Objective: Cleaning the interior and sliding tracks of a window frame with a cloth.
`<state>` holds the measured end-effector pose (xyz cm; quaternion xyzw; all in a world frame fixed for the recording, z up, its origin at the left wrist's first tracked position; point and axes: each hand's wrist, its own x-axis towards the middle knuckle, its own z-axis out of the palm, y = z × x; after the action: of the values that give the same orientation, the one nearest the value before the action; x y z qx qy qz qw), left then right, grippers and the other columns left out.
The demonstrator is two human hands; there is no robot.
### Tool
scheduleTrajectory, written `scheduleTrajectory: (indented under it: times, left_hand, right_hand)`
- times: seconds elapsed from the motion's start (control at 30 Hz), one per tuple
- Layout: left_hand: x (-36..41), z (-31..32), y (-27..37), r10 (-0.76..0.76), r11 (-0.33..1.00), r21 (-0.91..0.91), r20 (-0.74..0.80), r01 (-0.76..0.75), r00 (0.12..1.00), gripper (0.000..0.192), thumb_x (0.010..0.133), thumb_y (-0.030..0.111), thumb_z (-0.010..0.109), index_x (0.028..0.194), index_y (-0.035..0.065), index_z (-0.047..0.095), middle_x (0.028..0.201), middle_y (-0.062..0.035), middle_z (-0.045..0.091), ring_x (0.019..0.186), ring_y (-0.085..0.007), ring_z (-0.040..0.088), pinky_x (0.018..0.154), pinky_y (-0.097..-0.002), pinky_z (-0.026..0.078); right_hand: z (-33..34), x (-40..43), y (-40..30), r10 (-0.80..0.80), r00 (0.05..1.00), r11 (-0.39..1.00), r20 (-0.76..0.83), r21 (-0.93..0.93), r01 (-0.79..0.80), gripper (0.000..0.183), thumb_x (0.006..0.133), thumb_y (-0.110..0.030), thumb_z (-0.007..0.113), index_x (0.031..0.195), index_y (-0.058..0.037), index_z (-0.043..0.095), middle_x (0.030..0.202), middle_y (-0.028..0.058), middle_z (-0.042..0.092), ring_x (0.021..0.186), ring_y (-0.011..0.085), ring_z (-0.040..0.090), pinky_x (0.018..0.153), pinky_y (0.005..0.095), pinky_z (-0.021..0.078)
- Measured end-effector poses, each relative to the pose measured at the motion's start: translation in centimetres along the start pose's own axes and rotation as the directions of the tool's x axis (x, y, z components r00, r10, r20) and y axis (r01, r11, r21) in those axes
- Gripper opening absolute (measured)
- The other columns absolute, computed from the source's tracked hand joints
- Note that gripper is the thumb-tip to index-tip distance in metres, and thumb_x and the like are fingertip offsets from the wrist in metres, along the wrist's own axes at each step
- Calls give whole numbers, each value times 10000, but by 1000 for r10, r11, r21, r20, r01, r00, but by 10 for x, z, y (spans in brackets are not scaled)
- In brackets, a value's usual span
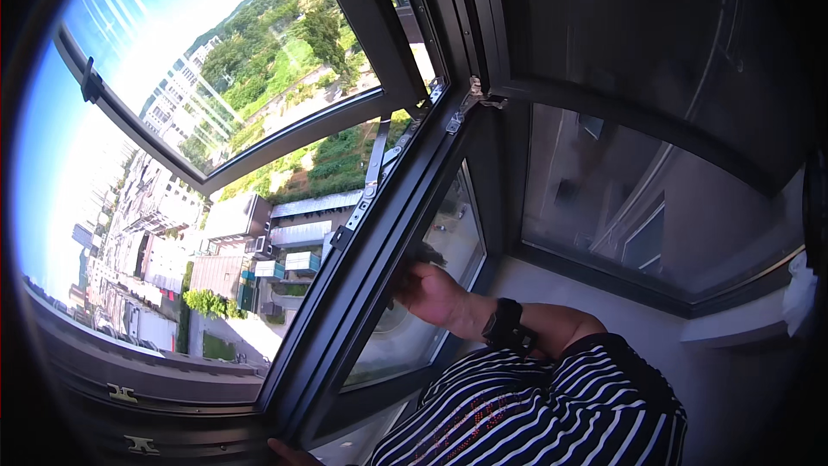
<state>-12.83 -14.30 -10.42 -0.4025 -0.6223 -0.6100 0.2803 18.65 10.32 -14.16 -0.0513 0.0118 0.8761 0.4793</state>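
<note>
My right hand (435,292), with a black watch (508,325) at its wrist, reaches to the inner side of a dark metal window frame (362,259). Its fingers curl into the shadow by the frame, so their tips and anything in them are hidden. Only a bit of my left hand (291,452) shows at the bottom edge, a finger lying against the lower end of the frame. Beyond the frame, a glazed sash (291,139) stands swung outward. A metal friction stay (374,171) joins it to the frame.
Two metal brackets (455,122) sit at the frame's corner. Brass-coloured lock keepers (121,392) are on the lower rail. A dark handle (90,81) is on the sash's far edge. Fixed panes (595,207) stand right, above a pale ledge (582,291). Outside is a deep drop to buildings (236,217).
</note>
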Motion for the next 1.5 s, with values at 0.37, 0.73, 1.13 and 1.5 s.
scheduleTrajectory:
  times: [0.37, 0.73, 1.13, 1.5]
  left_hand:
    - [3, -6, 2, -57, 996, -61, 40, 60, 998, 868, 917, 98, 655, 1529, 33, 44, 1496, -243, 266, 1279, -342, 421, 1052, -464, 414]
    - [-12, -11, 12, 161, 982, 86, 108, -170, 981, 970, 920, 319, 647, 1535, 43, -50, 1573, -202, 80, 1404, -336, 243, 1136, -464, 236]
    - [-1, 10, 29, 141, 970, -215, 122, -112, 983, 1046, 853, 243, 704, 1539, 89, -70, 1569, -193, 113, 1405, -338, 241, 1137, -487, 220]
    - [-3, 12, 24, 144, 925, -370, 132, -86, 981, 1051, 838, 124, 721, 1535, 63, -63, 1565, -189, 155, 1397, -305, 267, 1141, -448, 225]
  right_hand:
    - [4, 16, -111, -340, 930, 898, 142, -246, 366, 278, 970, -148, 431, 1160, -27, 594, 1117, 112, 661, 1031, 224, 638, 905, 410, 531]
    - [10, -29, 49, 6, 999, 994, 34, -113, -2, 302, 969, -165, 418, 1182, -33, 586, 1180, 115, 639, 1102, 266, 599, 1010, 433, 473]
    - [-12, -22, 211, 664, 727, 735, 174, -328, -593, 406, 954, -358, 574, 1253, -84, 577, 1228, 84, 622, 1134, 225, 580, 1007, 377, 444]
    - [-191, -1, 227, 649, 620, 79, -440, -772, -630, 257, 940, -135, 525, 1155, -4, 579, 1082, 108, 612, 1056, 245, 590, 948, 453, 472]
